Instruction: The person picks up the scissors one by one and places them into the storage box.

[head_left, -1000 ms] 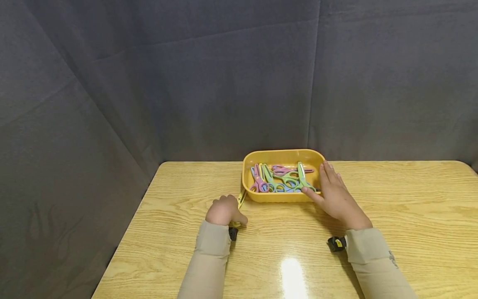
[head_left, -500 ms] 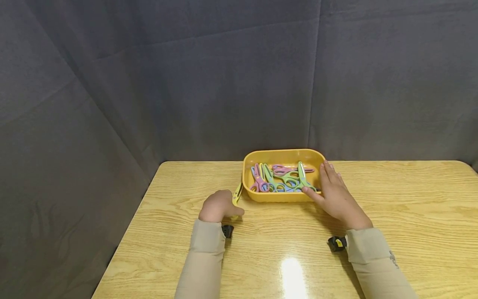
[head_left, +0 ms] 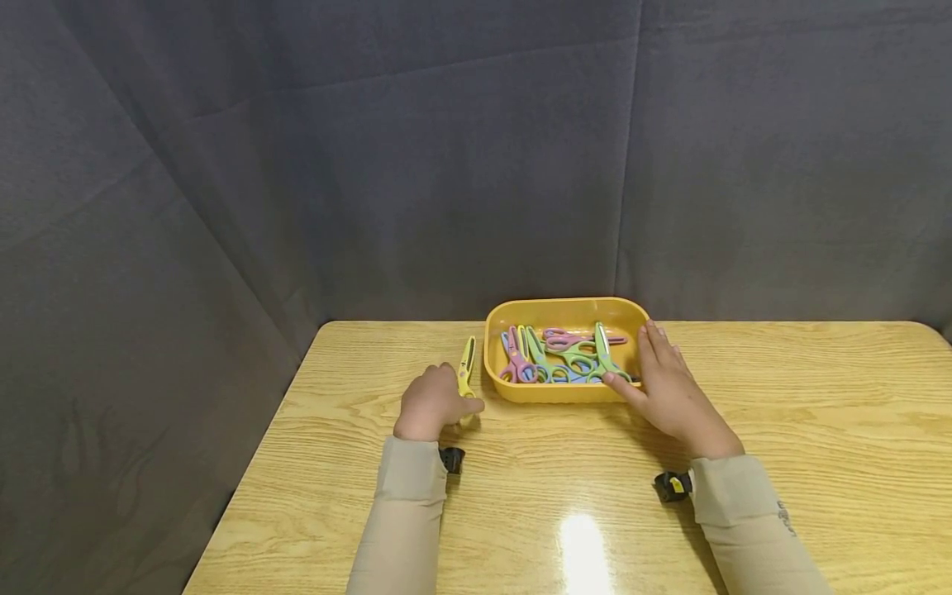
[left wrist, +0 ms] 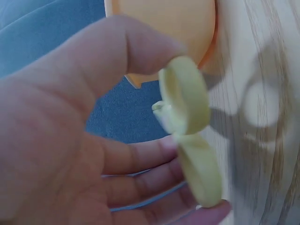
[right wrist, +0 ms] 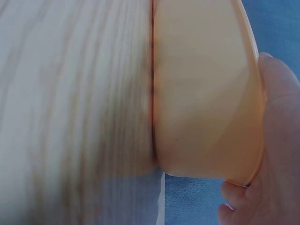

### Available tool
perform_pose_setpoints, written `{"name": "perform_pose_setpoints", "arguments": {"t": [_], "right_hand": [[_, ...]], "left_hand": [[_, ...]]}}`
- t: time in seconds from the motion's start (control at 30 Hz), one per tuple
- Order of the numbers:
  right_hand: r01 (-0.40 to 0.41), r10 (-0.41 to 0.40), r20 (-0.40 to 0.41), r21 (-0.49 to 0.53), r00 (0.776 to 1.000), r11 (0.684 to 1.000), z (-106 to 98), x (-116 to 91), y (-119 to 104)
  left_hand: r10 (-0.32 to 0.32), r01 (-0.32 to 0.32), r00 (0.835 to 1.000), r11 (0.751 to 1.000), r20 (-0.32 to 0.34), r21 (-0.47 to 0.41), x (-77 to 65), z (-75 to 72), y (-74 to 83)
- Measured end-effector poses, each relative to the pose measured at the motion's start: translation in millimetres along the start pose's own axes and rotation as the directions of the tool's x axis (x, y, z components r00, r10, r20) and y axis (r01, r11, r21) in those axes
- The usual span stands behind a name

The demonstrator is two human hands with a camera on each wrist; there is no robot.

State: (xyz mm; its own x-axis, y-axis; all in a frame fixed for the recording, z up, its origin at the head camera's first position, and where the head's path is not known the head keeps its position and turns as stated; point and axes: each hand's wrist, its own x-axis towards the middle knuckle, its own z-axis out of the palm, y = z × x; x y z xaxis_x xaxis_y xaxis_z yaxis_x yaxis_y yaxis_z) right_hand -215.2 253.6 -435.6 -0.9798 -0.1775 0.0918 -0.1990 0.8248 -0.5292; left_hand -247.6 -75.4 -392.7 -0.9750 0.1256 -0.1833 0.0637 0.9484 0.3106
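Note:
My left hand (head_left: 431, 401) holds a pair of yellow scissors (head_left: 466, 368) just left of the yellow bin (head_left: 565, 393), blades pointing away from me. In the left wrist view, the thumb presses one handle loop (left wrist: 199, 96) and the fingertips touch the other; the blades are hidden there. At the bin's front right corner, my right hand (head_left: 673, 401) lies with straight fingers along the right side and its thumb on the front rim. Inside the bin are several scissors, among them pink scissors (head_left: 513, 351) and green scissors (head_left: 601, 351); some partly cover others.
The bin stands at the back of the wooden table (head_left: 550, 463), near a dark grey curtain (head_left: 446, 182). Bright light reflects off the tabletop (head_left: 585, 549) towards the front. Black wrist cameras sit under both cuffs.
The left hand has drawn the yellow scissors a little left, away from the bin's side, and turned them so the blades point straighter back. My right hand and the bin stay put.

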Motion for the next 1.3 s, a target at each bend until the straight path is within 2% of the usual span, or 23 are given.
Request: {"name": "perform_pose_setpoints", "arguments": {"t": [0.13,0.23,0.33,0.43,0.53,0.8,1.3], "right_hand": [[0.001,-0.001,-0.003,0.001,1.0,1.0,0.1,0.3,0.3],[0.003,-0.003,-0.005,0.002,1.0,1.0,0.0,0.5,0.5],[0.003,-0.003,-0.006,0.003,1.0,1.0,-0.1,0.4,0.4],[0.001,-0.001,-0.005,0.004,1.0,1.0,-0.1,0.1,0.4],[0.0,0.0,-0.002,0.004,1.0,1.0,-0.2,0.1,0.5],[0.004,-0.004,-0.004,0.004,1.0,1.0,-0.5,-0.2,-0.2],[0.003,-0.003,-0.004,0.005,1.0,1.0,0.3,0.6,1.2]], "left_hand": [[0.028,-0.031,0.99,0.999,-0.137,-0.017,1.6,0.6,1.3],[0.048,-0.061,0.967,0.997,-0.25,-0.045,2.6,1.9,2.7],[0.049,-0.078,0.948,0.993,-0.314,-0.084,2.6,3.4,4.5],[0.044,-0.085,0.938,0.991,-0.345,-0.104,2.5,4.2,7.1],[0.042,-0.098,0.92,0.988,-0.389,-0.123,2.9,4.7,10.3],[0.088,-0.193,0.852,0.969,-0.516,-0.153,3.2,8.1,23.7],[0.213,-0.372,0.776,0.915,-0.594,-0.157,0.7,23.3,45.2]]}}
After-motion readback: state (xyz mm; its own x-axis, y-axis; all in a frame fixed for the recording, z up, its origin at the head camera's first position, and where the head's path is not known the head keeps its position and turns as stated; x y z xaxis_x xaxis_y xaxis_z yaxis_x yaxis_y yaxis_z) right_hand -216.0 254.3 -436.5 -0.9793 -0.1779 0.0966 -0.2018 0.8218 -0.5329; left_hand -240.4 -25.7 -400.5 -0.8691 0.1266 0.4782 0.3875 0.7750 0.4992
